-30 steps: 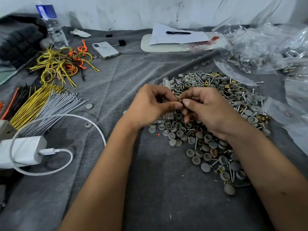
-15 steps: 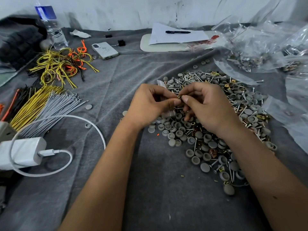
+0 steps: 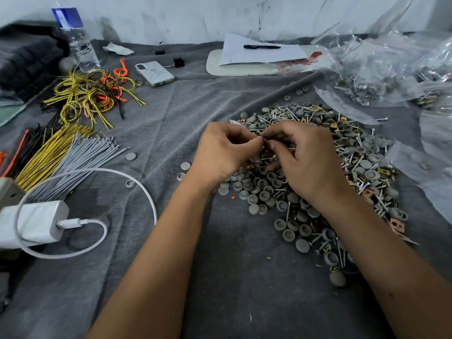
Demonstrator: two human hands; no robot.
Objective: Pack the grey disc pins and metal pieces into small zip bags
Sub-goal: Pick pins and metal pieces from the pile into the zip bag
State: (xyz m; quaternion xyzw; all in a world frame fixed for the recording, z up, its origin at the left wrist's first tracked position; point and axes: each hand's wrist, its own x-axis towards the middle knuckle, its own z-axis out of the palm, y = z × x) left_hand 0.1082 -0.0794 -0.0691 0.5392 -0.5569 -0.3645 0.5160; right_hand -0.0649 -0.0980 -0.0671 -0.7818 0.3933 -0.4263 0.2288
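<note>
Above the heap of grey disc pins and metal pieces (image 3: pixel 318 182), left hand (image 3: pixel 221 152) pinches a small zip bag (image 3: pixel 236 123) while right hand (image 3: pixel 305 157) fingers (image 3: pixel 271 143) pinch something small at its mouth, likely mid-filling; next, release it inside.

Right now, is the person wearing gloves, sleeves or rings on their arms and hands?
No. The left hand and right hand are bare, with no gloves and no rings or watch that I can see. Both forearms are bare too, with no sleeves in view. The fingernails look short and plain.
</note>
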